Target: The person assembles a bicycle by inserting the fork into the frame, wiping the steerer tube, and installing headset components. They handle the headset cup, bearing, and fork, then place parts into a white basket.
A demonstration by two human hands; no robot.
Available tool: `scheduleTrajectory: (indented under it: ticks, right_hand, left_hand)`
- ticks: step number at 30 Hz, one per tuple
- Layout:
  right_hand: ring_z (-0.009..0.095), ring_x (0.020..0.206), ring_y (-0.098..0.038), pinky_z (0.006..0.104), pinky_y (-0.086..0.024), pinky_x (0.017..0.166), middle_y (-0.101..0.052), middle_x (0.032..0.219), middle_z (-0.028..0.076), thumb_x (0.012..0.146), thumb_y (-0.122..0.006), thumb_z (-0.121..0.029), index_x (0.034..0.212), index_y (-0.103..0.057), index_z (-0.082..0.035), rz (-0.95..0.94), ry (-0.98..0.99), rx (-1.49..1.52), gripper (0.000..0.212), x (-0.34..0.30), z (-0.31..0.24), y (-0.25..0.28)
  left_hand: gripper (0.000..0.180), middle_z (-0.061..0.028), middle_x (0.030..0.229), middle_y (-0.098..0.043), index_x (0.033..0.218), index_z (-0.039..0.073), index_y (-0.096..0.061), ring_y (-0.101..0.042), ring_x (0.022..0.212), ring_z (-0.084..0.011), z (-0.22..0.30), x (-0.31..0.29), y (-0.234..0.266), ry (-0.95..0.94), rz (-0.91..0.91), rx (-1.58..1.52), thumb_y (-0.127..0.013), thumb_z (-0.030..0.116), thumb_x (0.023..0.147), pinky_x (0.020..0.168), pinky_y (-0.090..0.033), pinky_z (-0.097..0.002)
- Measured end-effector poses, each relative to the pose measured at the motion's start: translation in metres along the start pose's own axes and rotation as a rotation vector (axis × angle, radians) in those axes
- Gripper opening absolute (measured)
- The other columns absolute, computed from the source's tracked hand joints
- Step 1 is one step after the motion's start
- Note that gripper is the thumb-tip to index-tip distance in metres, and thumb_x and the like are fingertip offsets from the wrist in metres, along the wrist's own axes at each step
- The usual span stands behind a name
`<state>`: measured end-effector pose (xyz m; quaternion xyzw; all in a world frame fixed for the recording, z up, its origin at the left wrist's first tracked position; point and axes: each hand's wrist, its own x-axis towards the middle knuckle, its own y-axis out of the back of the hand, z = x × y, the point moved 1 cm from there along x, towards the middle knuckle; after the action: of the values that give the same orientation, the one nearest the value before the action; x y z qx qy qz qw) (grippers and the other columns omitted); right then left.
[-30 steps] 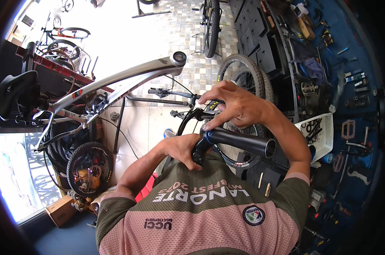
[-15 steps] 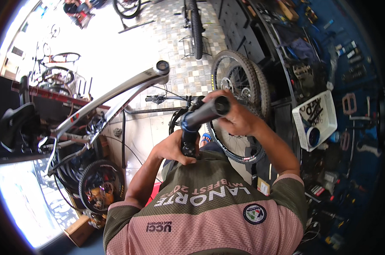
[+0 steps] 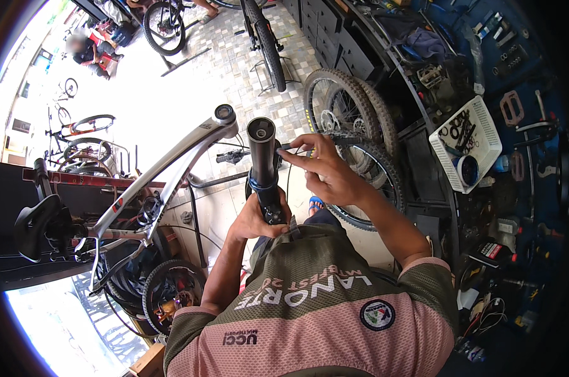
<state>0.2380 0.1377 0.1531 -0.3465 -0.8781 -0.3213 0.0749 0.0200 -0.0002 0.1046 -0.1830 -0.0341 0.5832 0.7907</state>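
Observation:
A bicycle fork stands nearly upright in front of me, its black steerer tube (image 3: 262, 147) pointing up with the open end toward me. A blue ring circles the base of that tube. My left hand (image 3: 254, 217) is wrapped round the fork just below the ring. My right hand (image 3: 325, 166) has its fingers apart, with the index fingertip at the tube's right side; whether it touches cannot be told. The fork's lower part is mostly hidden by my hand and shirt. To the left, a silver bicycle frame (image 3: 165, 160) is held up, its head tube bare.
Bicycle wheels (image 3: 372, 122) lean against dark drawers (image 3: 319, 31) at the right. A white basket (image 3: 444, 166) of small parts sits on the tool-covered bench. More bikes (image 3: 268, 47) stand farther off, and a person (image 3: 96, 56) sits at the far left.
The fork's tube has swung from leaning right to nearly upright. My right hand has come off the tube's top and opened beside it. My left hand keeps its hold.

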Motion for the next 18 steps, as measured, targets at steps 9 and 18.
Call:
scheduleTrajectory:
  ticks: [9,18]
  right_hand:
    - [0.039,0.13,-0.051,0.052,-0.041,0.112,-0.053,0.142,0.018,0.08,-0.066,-0.004,0.149,-0.066,-0.017,-0.035,0.136,-0.364,0.07,-0.012,-0.028,-0.02]
    - [0.037,0.127,-0.051,0.0517,-0.04,0.111,-0.053,0.141,0.014,0.081,-0.067,-0.004,0.148,-0.067,-0.032,0.019,0.149,-0.517,0.074,0.008,-0.014,-0.035]
  left_hand:
    - [0.052,-0.0087,0.086,-0.074,0.109,0.007,-0.054,-0.07,0.077,-0.015,0.003,-0.007,0.01,-0.065,0.055,0.013,-0.089,0.0,0.072,0.069,-0.056,-0.0303]
    - [0.055,-0.0075,0.088,-0.074,0.11,0.007,-0.054,-0.068,0.08,-0.0129,0.004,-0.021,0.017,-0.054,-0.05,0.073,-0.091,0.0,0.07,0.073,-0.056,-0.0297]
